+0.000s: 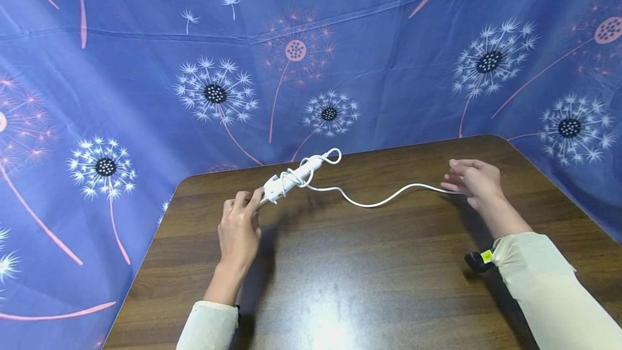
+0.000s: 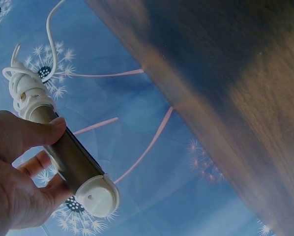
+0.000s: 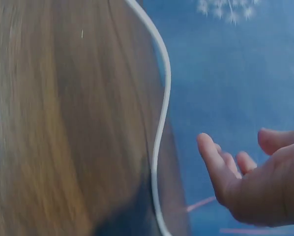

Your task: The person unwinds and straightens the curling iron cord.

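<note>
Head view: left hand clamps its fingers on the hair iron; right hand, fingers apart, is near the cord. Loosely wrapped, this may knot if pulled.

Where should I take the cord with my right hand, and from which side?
I'd pinch the cord along its loose single strand, coming from the right between thumb and fingertips. It is thin there, separate from the turns wound round the handle, and runs close to the right hand. The left hand already grips the barrel.
</note>
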Demonstrator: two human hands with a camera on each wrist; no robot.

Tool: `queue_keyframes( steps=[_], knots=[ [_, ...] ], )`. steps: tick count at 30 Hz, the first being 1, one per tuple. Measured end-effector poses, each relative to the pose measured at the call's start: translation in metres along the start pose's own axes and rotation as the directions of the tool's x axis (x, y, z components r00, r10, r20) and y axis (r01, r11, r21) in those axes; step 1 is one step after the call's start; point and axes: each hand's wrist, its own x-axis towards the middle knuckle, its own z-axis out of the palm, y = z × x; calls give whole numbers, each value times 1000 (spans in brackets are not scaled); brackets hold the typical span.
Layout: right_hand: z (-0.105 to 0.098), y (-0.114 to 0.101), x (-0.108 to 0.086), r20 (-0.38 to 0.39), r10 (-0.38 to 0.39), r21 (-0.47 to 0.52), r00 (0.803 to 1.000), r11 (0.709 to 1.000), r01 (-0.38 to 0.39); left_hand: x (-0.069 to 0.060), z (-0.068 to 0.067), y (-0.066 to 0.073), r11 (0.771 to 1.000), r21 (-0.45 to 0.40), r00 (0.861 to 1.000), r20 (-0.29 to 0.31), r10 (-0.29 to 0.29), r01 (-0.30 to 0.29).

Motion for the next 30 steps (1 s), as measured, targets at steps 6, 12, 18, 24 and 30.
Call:
queue_keyframes(
  steps=[6, 12, 18, 24, 30],
  knots=[
    [32, 6, -3, 210, -29, 29, 977, 999, 23, 0, 0, 1, 1000, -4, 1000, -1, 3, -3],
    [63, 18, 2, 344, -14, -77, 939, 996, 43, 1, 0, 2, 1000, -12, 999, -30, 22, -22],
    [87, 38, 6, 398, 54, -202, 916, 979, 31, 0, 0, 4, 1000, -10, 999, -26, 25, -25],
    [107, 56, 5, 443, 99, -269, 891, 963, 27, 0, -1, 6, 1000, -12, 1000, -16, 25, -25],
    [127, 64, 4, 474, 126, -303, 872, 952, 27, 1, -3, 9, 999, -18, 999, -17, 32, -32]
  ],
)
